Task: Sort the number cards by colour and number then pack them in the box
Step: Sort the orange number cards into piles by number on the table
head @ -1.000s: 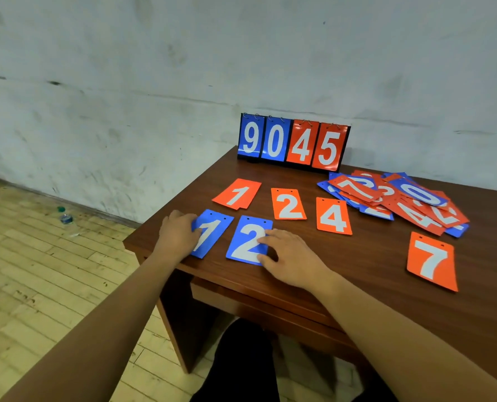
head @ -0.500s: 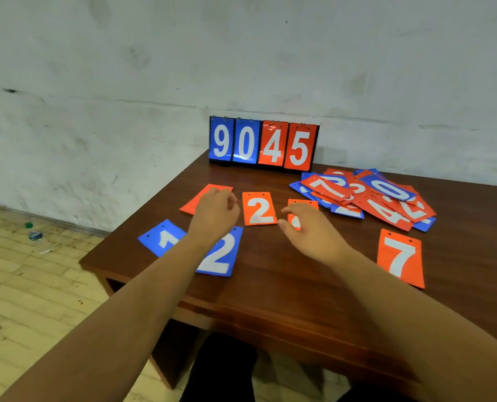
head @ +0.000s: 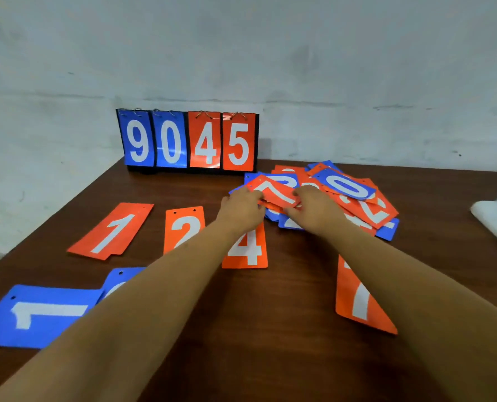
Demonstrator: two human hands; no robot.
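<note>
You are leaving the blue cards; left grip and right grip are now pinching a red 7 off the pile: sorting is continuing.

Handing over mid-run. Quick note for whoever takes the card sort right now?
Hands: left hand and right hand both grip the top orange 7 on the mixed pile.
Laid out: orange 1, orange 2 and orange 4 in a row, second orange 7 to their right. Nearer the front are blue 1 and another blue card, its number hidden by the arm.
Done: those six cards are placed.
Left: sort the pile, then pack. No box is clearly in view. The flip stand at the back shows 9 0 4 5.
</note>
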